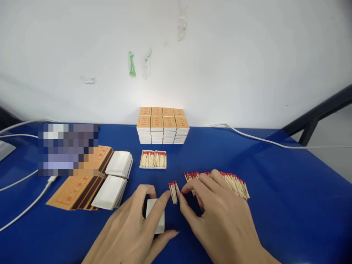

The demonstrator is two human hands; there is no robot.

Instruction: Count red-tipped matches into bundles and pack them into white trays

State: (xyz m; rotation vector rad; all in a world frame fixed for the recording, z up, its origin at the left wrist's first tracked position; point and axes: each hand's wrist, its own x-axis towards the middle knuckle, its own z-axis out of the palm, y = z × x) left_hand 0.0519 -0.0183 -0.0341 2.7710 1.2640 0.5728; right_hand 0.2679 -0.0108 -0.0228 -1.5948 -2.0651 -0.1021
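Observation:
My left hand [134, 223] rests over a small white matchbox tray [155, 220] on the blue table, its index fingertip touching a small bundle of red-tipped matches [173, 191]. My right hand [217, 212] lies beside it, thumb and index finger pinching the same bundle from the right. Behind my right hand spreads a loose pile of matches [231, 181]. Two filled open trays [153, 159] sit side by side further back.
A block of stacked closed matchboxes [162, 126] stands against the white wall. Flat orange sleeves [74, 190] and stacks of empty white trays [114, 178] lie at the left. White cables [24, 209] cross the table's left side and run along the back right.

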